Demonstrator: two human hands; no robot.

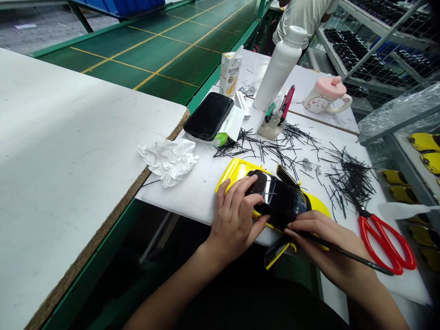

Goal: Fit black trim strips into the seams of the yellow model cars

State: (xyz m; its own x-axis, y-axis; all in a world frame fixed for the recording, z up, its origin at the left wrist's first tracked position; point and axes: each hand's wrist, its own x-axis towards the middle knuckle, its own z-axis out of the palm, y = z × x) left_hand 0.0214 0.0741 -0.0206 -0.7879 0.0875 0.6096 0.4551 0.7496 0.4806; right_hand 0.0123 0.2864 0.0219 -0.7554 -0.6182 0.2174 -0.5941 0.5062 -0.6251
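Observation:
A yellow toy car body (237,170) with a glossy black roof (280,199) lies on the white board (192,188) in front of me. My left hand (237,217) rests on its rear, fingers curled over the black roof, holding it steady. My right hand (326,238) grips a thin black rod (347,253) and presses its tip against the car's near side, beside an open yellow door (277,254). Several short black sticks (347,176) lie scattered behind the car.
Red-handled scissors (387,240) lie right of my hand. Behind stand a black phone (209,115), crumpled paper (168,158), a white bottle (280,66), a pen holder (273,123), a carton (229,73) and a pink-lidded mug (325,96). Another person (304,16) stands at the far end. Shelves (417,151) hold yellow parts.

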